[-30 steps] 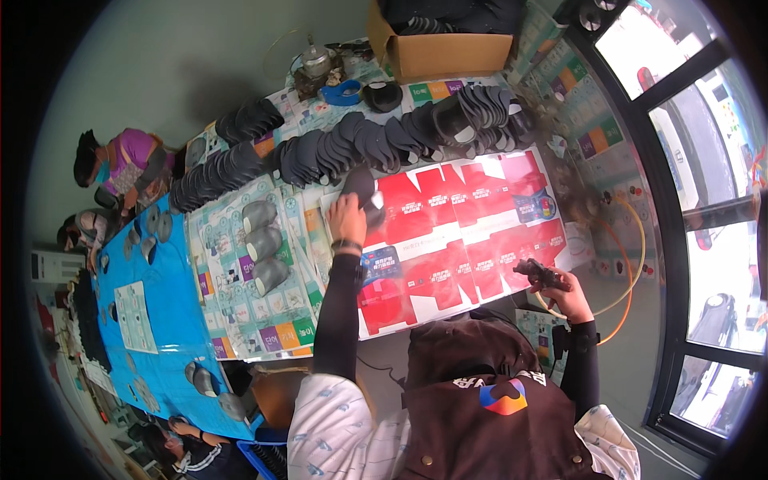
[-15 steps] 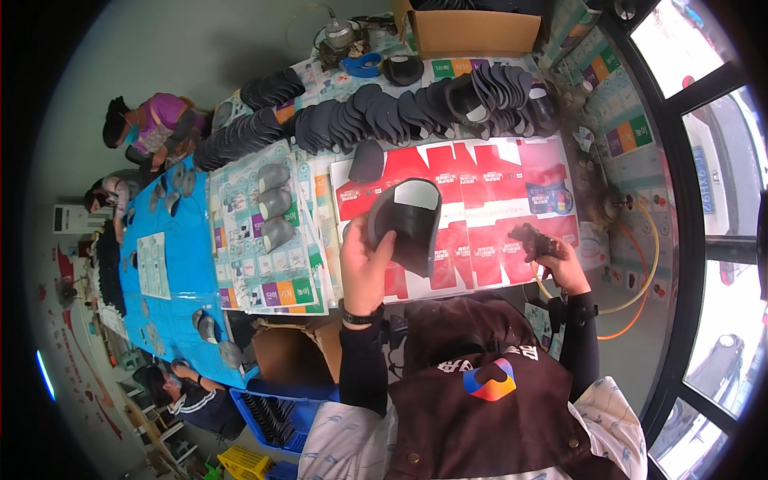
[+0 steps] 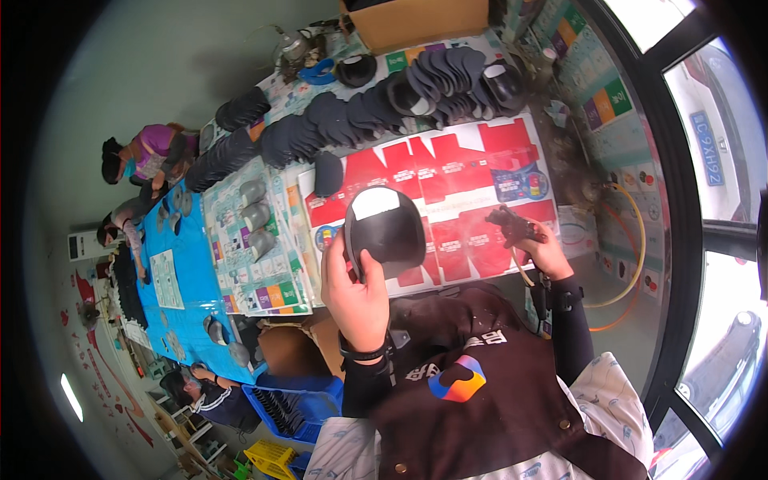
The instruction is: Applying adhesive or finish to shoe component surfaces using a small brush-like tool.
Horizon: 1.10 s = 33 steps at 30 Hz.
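From the black cup in the left hand, a lane opens at three o'clock over the red printed sheet, ending at the dark tool in the right hand. A lone dark pad obstructs half past ten; overlapping dark pads wall off eleven to one.

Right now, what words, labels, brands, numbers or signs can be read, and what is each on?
Locations only, no wording copied:
Brown apron: white lettering, legible in part.
Blue plate, far right: legible characters.
Sheet with coloured squares: white characters, small.
Red sheet: lettering, mostly too small to read.
Left wall: red marks, too blurred.
White patch, dark cupped piece in left hand: no print visible.
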Tool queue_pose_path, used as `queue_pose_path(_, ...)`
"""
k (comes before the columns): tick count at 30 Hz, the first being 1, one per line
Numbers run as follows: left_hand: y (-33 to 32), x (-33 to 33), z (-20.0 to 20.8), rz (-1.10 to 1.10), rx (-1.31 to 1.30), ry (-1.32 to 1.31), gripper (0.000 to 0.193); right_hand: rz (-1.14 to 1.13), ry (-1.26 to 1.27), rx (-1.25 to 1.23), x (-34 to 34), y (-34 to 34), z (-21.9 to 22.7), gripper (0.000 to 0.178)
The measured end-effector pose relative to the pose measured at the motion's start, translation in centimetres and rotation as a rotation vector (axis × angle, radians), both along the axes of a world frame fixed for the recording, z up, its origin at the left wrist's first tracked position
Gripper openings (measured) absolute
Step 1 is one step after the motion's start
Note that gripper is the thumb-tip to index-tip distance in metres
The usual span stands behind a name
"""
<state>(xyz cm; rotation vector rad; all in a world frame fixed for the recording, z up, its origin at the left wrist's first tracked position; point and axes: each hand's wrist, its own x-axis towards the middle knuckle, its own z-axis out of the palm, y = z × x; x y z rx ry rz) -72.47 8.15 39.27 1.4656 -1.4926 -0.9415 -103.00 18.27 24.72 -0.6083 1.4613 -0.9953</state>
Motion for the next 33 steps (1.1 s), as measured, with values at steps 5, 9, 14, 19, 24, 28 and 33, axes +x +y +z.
queue_pose_path(5,-0.5,-3.4,-1.1,0.008,-0.265,-0.596,0.042,-0.044,-0.046,0.020,-0.8,0.6,-0.3,0.032)
queue_pose_path(9,-1.6,-3.7,-1.6,-0.055,-0.219,-0.589,0.041,-0.049,-0.016,0.043,-0.8,1.1,-1.1,0.034)
queue_pose_path(14,-3.2,-1.8,-7.4,-0.185,-0.244,-0.479,0.041,-0.028,-0.041,-0.062,0.0,1.0,-2.7,0.037)
queue_pose_path(19,-5.6,-1.2,-23.6,-0.235,0.360,-0.185,0.042,-0.055,0.033,-0.075,2.4,-0.5,-2.4,0.044)
queue_pose_path(24,-3.6,-2.4,-34.9,-0.172,0.400,-0.161,0.042,0.179,0.353,0.076,5.5,-2.9,-2.0,0.044)
queue_pose_path(28,-3.3,-1.6,-37.6,-0.256,0.435,-0.219,0.040,0.367,0.582,-0.003,8.0,-5.7,-3.8,0.031)
queue_pose_path(33,-4.9,0.6,-39.5,-0.287,0.601,-0.090,0.038,0.301,0.643,-0.048,9.4,-7.6,-5.5,0.030)
